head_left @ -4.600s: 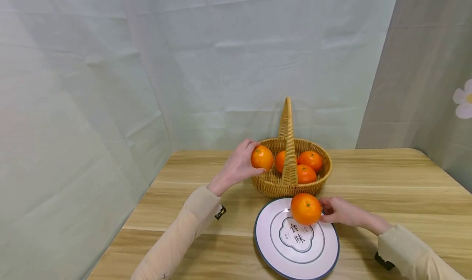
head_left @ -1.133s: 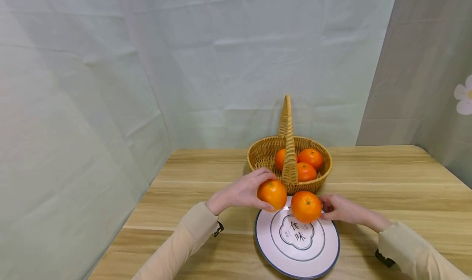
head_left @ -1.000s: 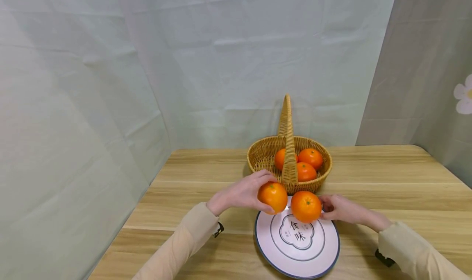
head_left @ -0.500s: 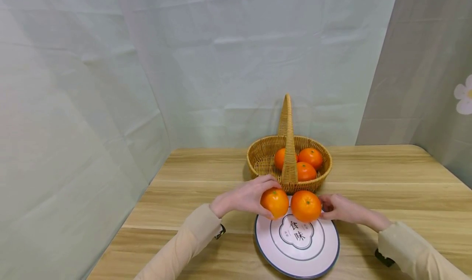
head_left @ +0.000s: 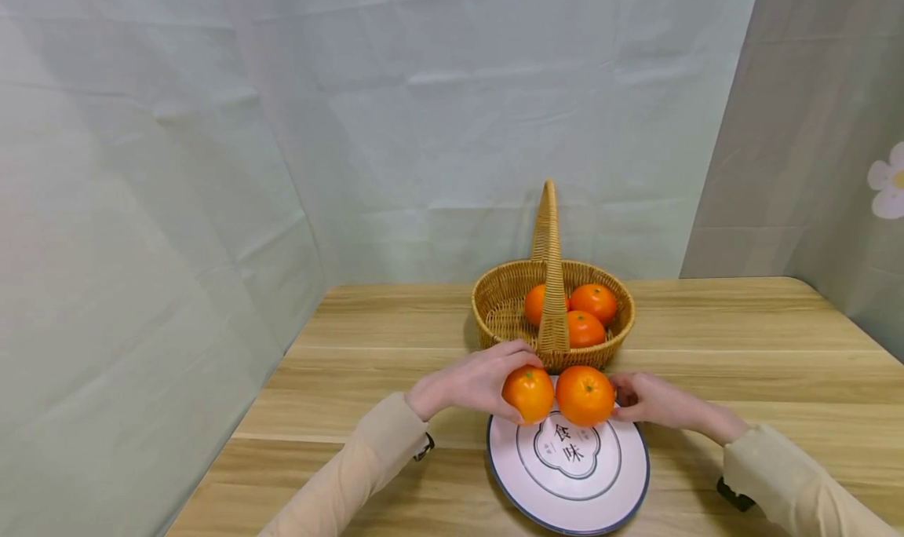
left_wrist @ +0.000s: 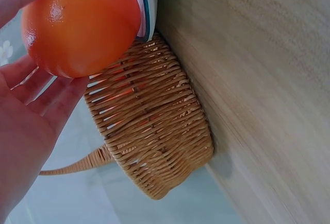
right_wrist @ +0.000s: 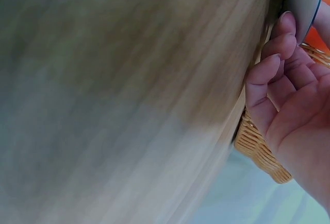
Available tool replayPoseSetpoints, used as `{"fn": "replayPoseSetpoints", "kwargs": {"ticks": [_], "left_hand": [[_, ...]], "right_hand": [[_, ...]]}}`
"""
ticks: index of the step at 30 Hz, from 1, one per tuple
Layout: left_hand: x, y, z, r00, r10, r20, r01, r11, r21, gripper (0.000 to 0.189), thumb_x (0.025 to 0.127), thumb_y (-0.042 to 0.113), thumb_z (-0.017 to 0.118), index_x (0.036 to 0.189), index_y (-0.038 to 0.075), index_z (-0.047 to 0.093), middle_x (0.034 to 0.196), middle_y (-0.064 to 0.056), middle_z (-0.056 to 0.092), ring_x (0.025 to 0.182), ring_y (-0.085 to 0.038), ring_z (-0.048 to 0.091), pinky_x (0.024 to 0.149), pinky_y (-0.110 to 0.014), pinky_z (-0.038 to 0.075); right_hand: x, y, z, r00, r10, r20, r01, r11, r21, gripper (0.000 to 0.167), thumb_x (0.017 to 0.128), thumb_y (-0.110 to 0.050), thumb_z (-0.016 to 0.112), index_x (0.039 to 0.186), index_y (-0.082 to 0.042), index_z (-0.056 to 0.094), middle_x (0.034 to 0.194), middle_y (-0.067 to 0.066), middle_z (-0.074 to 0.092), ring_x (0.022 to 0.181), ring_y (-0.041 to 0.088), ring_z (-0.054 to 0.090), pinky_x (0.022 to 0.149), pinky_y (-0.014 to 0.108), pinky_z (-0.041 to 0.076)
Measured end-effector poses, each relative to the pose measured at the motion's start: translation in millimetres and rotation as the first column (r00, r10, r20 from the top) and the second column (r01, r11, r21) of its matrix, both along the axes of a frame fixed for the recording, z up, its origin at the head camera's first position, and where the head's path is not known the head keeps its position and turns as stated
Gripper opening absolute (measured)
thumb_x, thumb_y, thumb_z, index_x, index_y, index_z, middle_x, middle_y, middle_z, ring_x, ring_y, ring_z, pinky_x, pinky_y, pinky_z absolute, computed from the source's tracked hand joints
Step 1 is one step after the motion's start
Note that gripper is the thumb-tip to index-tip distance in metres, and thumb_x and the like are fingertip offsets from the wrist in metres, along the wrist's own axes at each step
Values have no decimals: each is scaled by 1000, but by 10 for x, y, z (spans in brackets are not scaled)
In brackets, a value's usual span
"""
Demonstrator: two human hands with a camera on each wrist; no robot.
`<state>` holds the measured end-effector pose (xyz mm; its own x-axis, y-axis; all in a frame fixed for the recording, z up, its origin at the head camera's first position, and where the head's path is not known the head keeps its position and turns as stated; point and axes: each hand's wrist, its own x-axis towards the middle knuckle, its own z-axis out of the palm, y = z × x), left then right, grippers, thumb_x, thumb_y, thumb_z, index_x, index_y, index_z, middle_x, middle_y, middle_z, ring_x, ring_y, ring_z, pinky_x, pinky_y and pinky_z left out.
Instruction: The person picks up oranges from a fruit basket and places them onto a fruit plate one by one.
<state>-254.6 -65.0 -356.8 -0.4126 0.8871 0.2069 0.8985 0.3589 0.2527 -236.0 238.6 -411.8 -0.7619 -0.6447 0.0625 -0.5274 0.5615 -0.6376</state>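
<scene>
My left hand (head_left: 487,380) grips an orange (head_left: 530,394) from its left side, over the upper left part of the white plate (head_left: 565,498). In the left wrist view the fingers (left_wrist: 64,92) curve against this orange (left_wrist: 80,26), in front of the basket's wicker wall. A second orange (head_left: 585,396) sits on the plate, right beside the held one. My right hand (head_left: 660,400) is at the plate's right rim, next to that second orange. In the right wrist view its fingers (right_wrist: 265,74) are curled below the rim of the plate (right_wrist: 304,7), with the thumb on the upper side.
A wicker basket (head_left: 504,282) with a tall handle (head_left: 553,286) stands just behind the plate. It holds three oranges (head_left: 593,305) toward its middle and right. The wooden table (head_left: 741,348) runs back to a pale cloth (head_left: 494,113) hung behind and at the left.
The left hand brought its orange from the basket's left side down and toward me, over the plate, then slightly right until beside the second orange. The right hand and plate stayed put.
</scene>
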Motion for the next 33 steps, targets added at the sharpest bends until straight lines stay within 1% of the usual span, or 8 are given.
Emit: {"fn": "replayPoseSetpoints", "kwargs": {"ticks": [5,11,20,29,33], "left_hand": [[1,6,-16,1000,-6,-13,6,1000,-2,65,65,32,79,117,8,50,117,-1,44,106,-9,42,88,-19,33],[16,15,-25,1000,4,-13,-4,1000,-13,66,64,33,80,118,8,50,118,-1,44,107,-9,41,89,-18,31],[32,28,-53,1000,6,-14,-6,1000,-10,66,63,34,81,116,9,51,117,0,44,106,-8,41,88,-18,32],[31,32,-57,1000,15,8,-14,1000,-25,66,64,34,81,117,10,50,118,1,43,107,-8,40,89,-17,31],[31,32,-65,1000,19,6,-18,999,-29,66,64,35,80,117,10,50,118,1,42,107,-8,40,89,-17,31]], "right_hand": [[3,-2,-2,1000,5,9,-5,1000,-13,27,79,-12,67,101,-1,55,67,-7,49,61,6,44,52,23,38],[2,0,-3,1000,8,12,-8,1000,-18,26,79,-12,67,100,-1,55,67,-8,49,60,6,44,52,23,38],[-2,1,-10,1000,5,3,-5,1000,-9,27,79,-12,67,100,-1,55,67,-8,49,61,6,45,52,23,38],[-3,-2,-14,1000,6,0,-6,1000,-10,27,79,-11,67,101,0,55,68,-7,49,62,6,45,53,23,39],[-2,-2,-16,1000,8,-1,-8,1000,-10,27,79,-10,66,101,0,55,68,-7,49,62,6,45,53,23,38]]}}
